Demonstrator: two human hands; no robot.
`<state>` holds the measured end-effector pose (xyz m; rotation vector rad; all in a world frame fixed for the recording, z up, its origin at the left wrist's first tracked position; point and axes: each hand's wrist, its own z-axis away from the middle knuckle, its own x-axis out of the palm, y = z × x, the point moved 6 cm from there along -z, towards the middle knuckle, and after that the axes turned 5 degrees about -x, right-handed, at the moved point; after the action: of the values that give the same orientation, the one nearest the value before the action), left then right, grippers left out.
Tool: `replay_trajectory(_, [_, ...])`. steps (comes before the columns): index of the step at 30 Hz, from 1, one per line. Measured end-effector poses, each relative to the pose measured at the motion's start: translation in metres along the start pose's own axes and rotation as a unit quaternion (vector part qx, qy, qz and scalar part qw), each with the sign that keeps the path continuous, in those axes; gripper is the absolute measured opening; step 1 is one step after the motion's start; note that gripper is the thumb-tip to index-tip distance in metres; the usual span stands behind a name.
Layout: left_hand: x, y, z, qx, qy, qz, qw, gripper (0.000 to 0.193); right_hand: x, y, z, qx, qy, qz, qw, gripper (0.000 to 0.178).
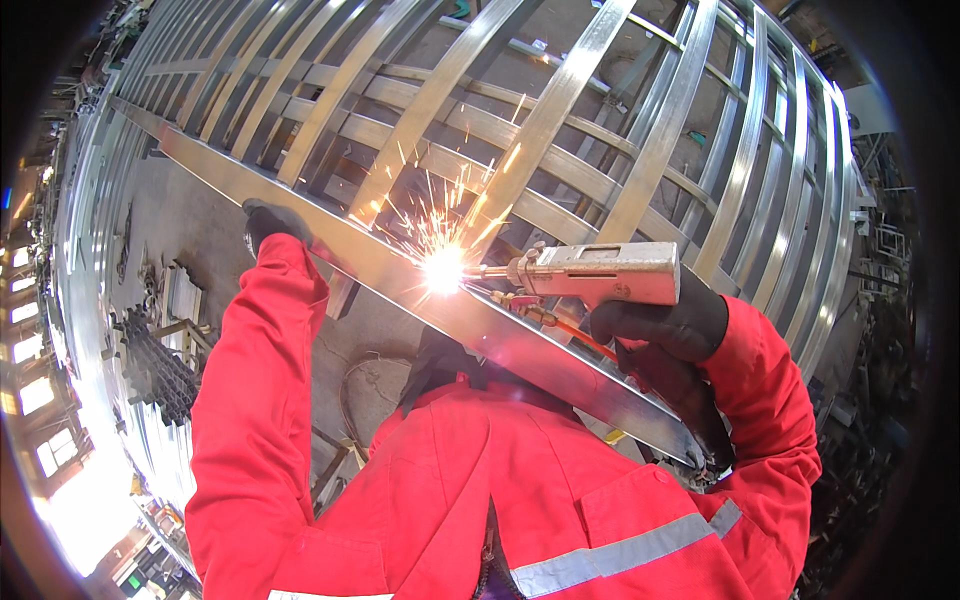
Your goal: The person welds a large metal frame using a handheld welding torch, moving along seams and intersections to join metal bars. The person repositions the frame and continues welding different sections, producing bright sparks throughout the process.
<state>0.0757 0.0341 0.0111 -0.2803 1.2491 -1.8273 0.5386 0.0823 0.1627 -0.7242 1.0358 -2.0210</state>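
A long, shiny rectangular metal tube (540, 358) runs slantwise in front of my body, joined to a frame of bright metal bars (560, 85). My right hand (672, 322), in a black glove, is closed around the grip of a handheld welding gun (605, 272). The gun's nozzle points left at the tube's far edge. A white glare (443, 270) burns at its tip, hiding the joint, and orange sparks fly up and away. Left of the glare, my black-gloved left hand (276, 222) grips the near side of the tube; its fingers are partly hidden.
The barred frame fills the far side, with open gaps between its bars. Dark stacked metal pieces (158, 365) lie on the floor at the left. A thin cable (350, 385) curls on the floor near my body. Bright windows (45, 425) line the far left.
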Motion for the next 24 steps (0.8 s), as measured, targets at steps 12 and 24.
replay_trajectory(12, [0.0052,0.0040,-0.0095,-0.012,0.012,-0.011,1.000,0.024,-0.0035,0.0066,0.0022,-0.005,0.004,-0.004,1.000,0.042])
replay_trajectory(24, [0.0093,0.0041,-0.0104,-0.022,0.023,-0.017,0.999,0.025,-0.0033,0.0039,0.0056,-0.024,-0.017,0.022,0.999,0.033])
